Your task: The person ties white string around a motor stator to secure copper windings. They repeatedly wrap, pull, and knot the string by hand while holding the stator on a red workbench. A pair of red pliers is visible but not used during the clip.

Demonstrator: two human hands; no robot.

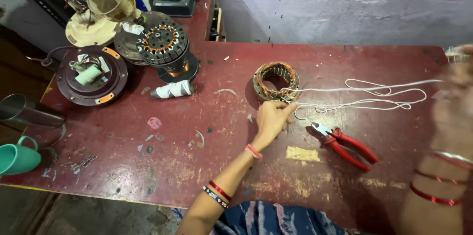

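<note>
Left hand [272,117] pinches the white cord [364,89] at the coil [276,81]; right hand [456,97] is blurred, grip unclear; pull should be steady

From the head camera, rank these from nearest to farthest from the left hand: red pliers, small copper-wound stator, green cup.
From the left hand:
1. Small copper-wound stator, just above the fingertips.
2. Red pliers, to its right on the table.
3. Green cup, far left edge.

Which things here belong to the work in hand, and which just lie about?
In use: left hand, right hand, small stator ring, white cord.
Lying about: red pliers, larger stator, green cup, white-wrapped roll.
</note>
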